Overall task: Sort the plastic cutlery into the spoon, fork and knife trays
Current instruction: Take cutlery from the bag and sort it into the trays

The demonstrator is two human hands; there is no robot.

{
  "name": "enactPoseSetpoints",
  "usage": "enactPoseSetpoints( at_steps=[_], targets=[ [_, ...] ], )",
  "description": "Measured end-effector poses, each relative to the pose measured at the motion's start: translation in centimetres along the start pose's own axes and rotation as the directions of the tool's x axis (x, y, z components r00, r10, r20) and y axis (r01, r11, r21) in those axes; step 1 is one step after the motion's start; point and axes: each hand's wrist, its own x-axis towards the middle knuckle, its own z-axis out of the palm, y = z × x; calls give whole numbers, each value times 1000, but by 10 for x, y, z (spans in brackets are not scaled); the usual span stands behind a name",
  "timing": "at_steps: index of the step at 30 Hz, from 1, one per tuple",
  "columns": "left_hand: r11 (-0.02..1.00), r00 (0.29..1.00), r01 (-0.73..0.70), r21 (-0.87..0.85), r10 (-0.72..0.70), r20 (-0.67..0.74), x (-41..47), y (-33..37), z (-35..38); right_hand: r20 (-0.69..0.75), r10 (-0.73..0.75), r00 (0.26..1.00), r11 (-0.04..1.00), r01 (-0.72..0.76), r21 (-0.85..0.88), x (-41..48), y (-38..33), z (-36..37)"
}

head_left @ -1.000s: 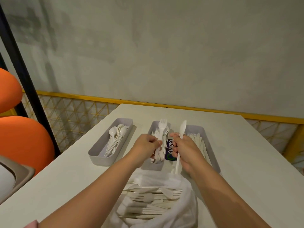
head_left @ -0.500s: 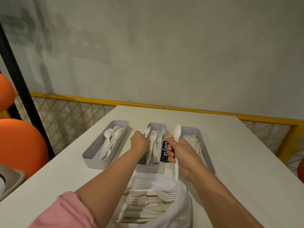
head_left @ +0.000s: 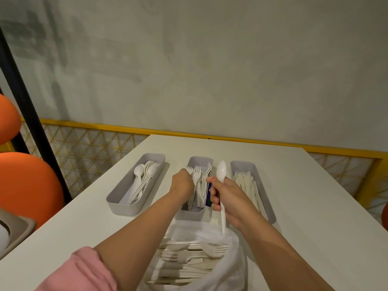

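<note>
Three grey trays stand side by side on the white table. The left tray (head_left: 117, 203) holds spoons, the middle tray (head_left: 200, 160) holds forks, the right tray (head_left: 241, 164) holds knives. My left hand (head_left: 182, 184) is low over the fork tray's left side, closed on a white fork (head_left: 189, 170) whose tines stick out past the fist. My right hand (head_left: 228, 198) grips a white spoon (head_left: 221, 172) upright, bowl up, between the fork and knife trays. A white plastic bag (head_left: 233, 269) near me holds several forks and knives.
A blue label (head_left: 210, 196) shows beside my right fingers. Orange seats (head_left: 25, 185) and a black post (head_left: 27, 106) stand at the left. A beige tray (head_left: 19, 229) pokes in at the left edge. A yellow rail (head_left: 231, 140) with mesh runs behind the table.
My left hand has lowered the fork from upright down into the fork tray. The right hand has kept the spoon upright, almost in the same place.
</note>
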Motion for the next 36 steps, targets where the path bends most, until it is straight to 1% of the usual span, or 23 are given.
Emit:
enactPoseSetpoints(
  at_steps=[4, 9, 13, 15, 17, 19, 20, 22, 24, 25, 27, 29, 31, 33, 36],
  targets=[
    [998, 999, -37, 59, 35, 38, -2, -6, 3, 2, 1, 1000, 1000, -1, -19, -1, 1, 0],
    [968, 990, -115, 223, 93, 108, -3, -10, 2, -1, 2, 1000, 1000, -2, -30, -2, 0, -1],
    [916, 985, -174, 362, 158, 73, -3, -10, 2, 7, 3, 1000, 1000, -3, -28, -2, -1, 1],
    [900, 979, -203, 386, 200, 49, -2, -11, 3, 9, -2, 1000, 999, 2, -35, -2, 0, 2],
    [902, 974, -220, 372, 222, 39, -1, -13, 3, 8, -13, 1000, 999, 13, -52, -2, 0, 2],
    [921, 970, -239, 308, 243, 27, -2, -13, 2, 9, -17, 1000, 998, 18, -60, -2, -1, 3],
    [936, 967, -250, 247, 256, 6, -4, -11, 1, 5, -20, 1000, 998, 20, -58, -1, -1, 3],
    [966, 966, -257, 22, 257, -18, -9, -6, -3, -17, -28, 999, 996, 26, -89, 2, -2, 3],
    [942, 970, -222, -251, 240, 42, -17, -1, -8, -56, -33, 998, 990, 25, -142, 5, -3, 2],
    [916, 968, -194, -350, 238, 85, -22, 0, -11, -63, -40, 997, 988, 30, -149, 6, -3, 1],
    [872, 949, -140, -469, 253, 188, -34, 3, -18, -60, -59, 996, 991, 51, -125, 6, -5, 2],
    [860, 904, -117, -498, 300, 306, -45, 4, -24, -62, -48, 997, 995, 42, -90, 6, -7, 5],
    [862, 845, -146, -485, 364, 393, -51, 1, -27, -80, -39, 996, 995, 31, -96, 7, -6, 7],
    [854, 815, -195, -482, 415, 405, -55, -5, -30, -77, -41, 996, 994, 33, -101, 7, -5, 12],
    [851, 832, -248, -464, 432, 348, -56, -14, -34, -27, -7, 1000, 997, 5, -82, 4, -4, 17]
  ],
)
